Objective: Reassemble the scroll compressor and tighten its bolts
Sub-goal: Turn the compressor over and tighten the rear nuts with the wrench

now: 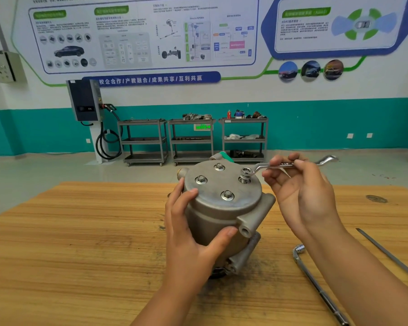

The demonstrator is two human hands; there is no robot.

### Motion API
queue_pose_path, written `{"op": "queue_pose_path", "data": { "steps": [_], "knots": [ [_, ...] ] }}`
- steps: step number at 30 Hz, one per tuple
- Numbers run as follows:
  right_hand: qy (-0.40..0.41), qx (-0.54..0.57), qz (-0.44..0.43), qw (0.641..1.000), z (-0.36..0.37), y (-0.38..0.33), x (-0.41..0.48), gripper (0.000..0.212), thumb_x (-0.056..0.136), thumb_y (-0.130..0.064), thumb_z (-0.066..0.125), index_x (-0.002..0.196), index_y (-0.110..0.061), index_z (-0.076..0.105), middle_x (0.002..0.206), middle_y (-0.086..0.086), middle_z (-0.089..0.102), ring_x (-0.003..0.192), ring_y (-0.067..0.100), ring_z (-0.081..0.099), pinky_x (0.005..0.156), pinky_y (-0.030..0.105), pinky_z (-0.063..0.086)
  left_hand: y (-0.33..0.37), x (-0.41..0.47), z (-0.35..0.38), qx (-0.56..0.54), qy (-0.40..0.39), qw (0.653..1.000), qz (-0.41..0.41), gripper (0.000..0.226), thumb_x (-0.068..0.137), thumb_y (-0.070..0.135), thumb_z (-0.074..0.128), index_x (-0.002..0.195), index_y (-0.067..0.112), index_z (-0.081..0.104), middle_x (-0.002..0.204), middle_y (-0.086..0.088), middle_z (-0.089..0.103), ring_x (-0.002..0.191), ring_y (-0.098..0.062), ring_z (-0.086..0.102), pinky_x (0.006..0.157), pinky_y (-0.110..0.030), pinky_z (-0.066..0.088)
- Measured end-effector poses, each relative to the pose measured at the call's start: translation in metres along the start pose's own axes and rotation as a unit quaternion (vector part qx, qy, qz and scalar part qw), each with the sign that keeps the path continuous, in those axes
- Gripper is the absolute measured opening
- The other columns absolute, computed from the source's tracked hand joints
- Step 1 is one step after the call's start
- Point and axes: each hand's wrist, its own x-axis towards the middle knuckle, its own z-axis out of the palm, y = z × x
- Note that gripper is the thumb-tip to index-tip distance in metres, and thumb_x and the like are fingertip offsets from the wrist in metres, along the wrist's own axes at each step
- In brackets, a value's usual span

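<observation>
The scroll compressor (222,208) stands mid-way along the wooden table (80,243). The left hand (193,231) grips its near-left housing; the right hand (304,194) pinches a ring spanner (259,166) whose ring sits over the cover's far-right bolt (245,179).

You have one compressor (217,215), one ring spanner (260,165), four cover bolts (227,195) (one sits under that spanner), one socket wrench (316,285), one thin rod (391,257), three carts (191,140).

Automotive training workshop.
Beyond the wooden bench (80,231): car-systems wall posters (137,36), EV charger (84,100), three parts trolleys (191,138).
</observation>
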Motion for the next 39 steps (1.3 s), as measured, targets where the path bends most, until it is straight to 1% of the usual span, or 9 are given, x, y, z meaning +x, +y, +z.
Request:
{"op": "queue_pose_path", "data": {
  "steps": [2,5,13,19,23,27,32,36,39],
  "knots": [
    [0.016,0.024,0.030,0.999,-0.001,0.003,0.001,0.024,0.098,-0.004,0.026,0.085,-0.012,0.045,0.065,0.004,0.066,0.054,0.018,0.062,0.055,0.024,0.053,0.000,0.000,0.000,0.001,0.001,1.000,0.000,0.071,0.068,0.051,0.072,0.126,0.058,0.032,0.151,0.018,0.025,0.141,-0.012,0.030,0.111,-0.041,0.035],
    [0.017,0.015,0.030,0.999,-0.002,0.004,0.002,0.024,0.098,-0.004,0.027,0.085,-0.012,0.045,0.065,0.004,0.067,0.053,0.018,0.062,0.055,0.024,0.053,0.000,0.000,-0.001,-0.001,0.001,1.000,0.000,0.071,0.067,0.050,0.073,0.125,0.060,0.032,0.152,0.018,0.025,0.141,-0.012,0.030,0.111,-0.042,0.035],
    [-0.048,-0.020,0.023,0.998,-0.007,-0.011,0.008,0.025,0.101,-0.005,0.028,0.087,-0.012,0.047,0.070,0.006,0.068,0.063,0.017,0.066,0.063,0.025,0.055,0.003,0.002,-0.001,-0.001,-0.013,1.000,-0.009,0.070,0.067,0.051,0.072,0.124,0.061,0.033,0.152,0.018,0.025,0.141,-0.009,0.029,0.111,-0.041,0.034],
    [-0.047,-0.026,0.052,0.997,-0.009,-0.010,0.010,0.024,0.101,-0.007,0.028,0.089,-0.012,0.049,0.074,0.005,0.070,0.067,0.016,0.068,0.066,0.025,0.056,0.005,0.002,-0.001,0.003,-0.010,1.000,-0.005,0.069,0.067,0.051,0.072,0.123,0.059,0.033,0.151,0.015,0.026,0.140,-0.008,0.029,0.110,-0.036,0.034],
    [-0.002,-0.017,-0.026,1.000,-0.005,0.002,0.003,0.027,0.099,-0.001,0.028,0.084,-0.012,0.047,0.068,0.004,0.069,0.065,0.016,0.067,0.064,0.024,0.055,0.005,0.002,-0.001,0.001,-0.011,1.000,-0.004,0.070,0.067,0.051,0.072,0.123,0.063,0.032,0.151,0.018,0.025,0.140,-0.008,0.029,0.109,-0.037,0.035],
    [0.037,-0.010,-0.116,0.992,0.001,0.013,-0.007,0.027,0.094,0.006,0.029,0.080,-0.010,0.047,0.063,0.006,0.068,0.062,0.019,0.067,0.063,0.026,0.055,0.005,0.002,0.000,0.003,-0.005,1.000,0.000,0.070,0.067,0.051,0.072,0.123,0.063,0.032,0.152,0.014,0.026,0.141,-0.010,0.029,0.109,-0.038,0.036],
    [0.026,-0.039,-0.185,0.982,0.004,0.017,-0.014,0.021,0.084,-0.001,0.035,0.077,-0.010,0.052,0.063,0.008,0.067,0.062,0.025,0.067,0.063,0.031,0.056,0.005,0.001,0.000,0.004,-0.003,1.000,0.002,0.071,0.067,0.050,0.073,0.123,0.062,0.032,0.151,0.014,0.026,0.140,-0.009,0.029,0.109,-0.037,0.036],
    [0.006,-0.082,-0.221,0.972,0.003,0.020,-0.017,0.039,0.081,-0.003,0.035,0.061,-0.021,0.063,0.063,0.006,0.067,0.063,0.026,0.066,0.064,0.033,0.055,0.003,0.001,0.001,0.006,-0.001,1.000,0.008,0.071,0.067,0.050,0.072,0.124,0.063,0.031,0.152,0.013,0.026,0.141,-0.009,0.028,0.108,-0.033,0.034],
    [-0.021,-0.163,-0.272,0.948,0.001,0.021,-0.020,0.031,0.083,-0.010,0.041,0.067,-0.027,0.062,0.071,0.003,0.069,0.067,0.028,0.067,0.069,0.034,0.054,0.002,0.001,0.001,0.006,-0.001,1.000,0.005,0.071,0.067,0.051,0.072,0.124,0.063,0.031,0.151,0.013,0.026,0.141,-0.009,0.029,0.108,-0.028,0.035]
  ]
}}
